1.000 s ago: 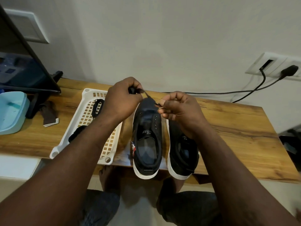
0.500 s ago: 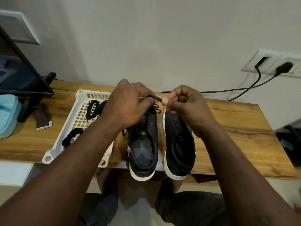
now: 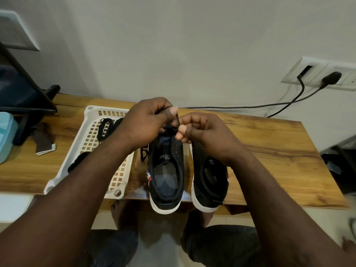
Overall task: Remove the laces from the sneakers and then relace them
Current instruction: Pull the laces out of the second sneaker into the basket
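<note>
Over sneaker [image 3: 166,170] toe | lace [image 3: 177,120] pinched by left hand [image 3: 146,124]; right hand [image 3: 208,135]

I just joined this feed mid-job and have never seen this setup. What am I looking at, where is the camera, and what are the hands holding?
No machine here: a person works with bare hands. The single picture comes from a camera worn on the head, looking down, so both arms enter from below. On the wooden table stand a black sneaker beside a white basket and a second sneaker, heels toward the person. The left hand and right hand both pinch a black lace over the first sneaker's front eyelets. More black laces lie in the basket.
</note>
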Tool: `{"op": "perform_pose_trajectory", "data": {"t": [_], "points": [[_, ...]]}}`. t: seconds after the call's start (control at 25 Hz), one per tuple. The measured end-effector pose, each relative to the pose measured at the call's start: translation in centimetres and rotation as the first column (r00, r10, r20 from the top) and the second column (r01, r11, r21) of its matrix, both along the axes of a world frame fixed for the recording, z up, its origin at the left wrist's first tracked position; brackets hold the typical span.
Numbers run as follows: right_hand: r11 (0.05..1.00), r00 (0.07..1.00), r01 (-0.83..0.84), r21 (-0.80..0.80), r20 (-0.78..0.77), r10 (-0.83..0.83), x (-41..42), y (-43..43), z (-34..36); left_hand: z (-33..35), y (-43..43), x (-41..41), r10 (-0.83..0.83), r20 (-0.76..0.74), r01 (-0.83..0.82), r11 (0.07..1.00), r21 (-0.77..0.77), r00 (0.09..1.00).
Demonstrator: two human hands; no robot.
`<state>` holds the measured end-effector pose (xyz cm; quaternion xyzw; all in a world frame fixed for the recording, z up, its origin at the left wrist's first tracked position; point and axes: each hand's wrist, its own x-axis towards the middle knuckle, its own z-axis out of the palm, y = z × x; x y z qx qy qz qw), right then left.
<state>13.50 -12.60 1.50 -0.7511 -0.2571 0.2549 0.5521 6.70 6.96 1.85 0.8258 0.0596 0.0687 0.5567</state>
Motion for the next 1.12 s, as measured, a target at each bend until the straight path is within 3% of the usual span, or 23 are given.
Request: {"op": "perform_pose_trajectory", "data": {"t": [0.16,0.28,0.36,0.52,0.6,0.68,0.8,0.92,1.04,1.12], "points": [[0.984,0.959,-0.103,0.144,-0.248,0.137,-0.4,0.4,0.4,-0.4,-0.2,0.3,0.014,0.035,-0.014,1.0,-0.012,0.999],[0.915,0.851,-0.129,0.383,-0.431,0.301,-1.2,0.6,1.1,-0.3,-0.3,0.1,-0.039,-0.004,0.037,0.967,-0.254,0.999],[0.82,0.811,-0.008,0.573,-0.476,0.34,-1.4,0.9,1.7,-0.2,-0.8,-0.1,-0.112,-0.044,0.086,0.917,-0.389,0.993],[0.539,0.758,0.327,0.777,-0.556,0.342,-0.9,1.3,2.6,-0.6,-2.2,-0.5,-0.21,-0.084,0.198,0.971,-0.134,0.974],[0.496,0.784,0.398,0.772,-0.567,0.252,-0.5,1.4,2.4,-0.6,-2.9,-0.5,-0.229,-0.102,0.23,0.973,-0.002,0.968],[0.603,0.872,0.389,0.697,-0.489,0.002,-0.1,1.5,1.7,-0.5,-3.2,-0.4,-0.209,-0.119,0.22,0.972,0.088,0.971],[0.82,0.938,0.338,0.462,-0.098,-0.332,0.2,1.5,0.3,-0.4,-3.0,-0.4,-0.189,-0.082,0.202,0.958,0.204,0.979],[0.947,0.95,0.258,0.191,0.129,-0.285,0.4,1.5,-1.1,-0.3,-2.8,-0.6,-0.088,0.094,0.062,0.966,0.251,0.992],[0.954,0.976,0.217,0.206,-0.049,-0.211,-0.1,2.2,-1.1,-0.1,-2.3,-0.6,-0.005,0.254,-0.087,0.934,0.346,0.967],[0.936,0.964,0.239,0.259,-0.183,-0.195,-0.3,2.4,-0.7,-0.2,-1.7,-0.4,0.043,0.278,-0.133,0.94,0.314,0.959]]}}
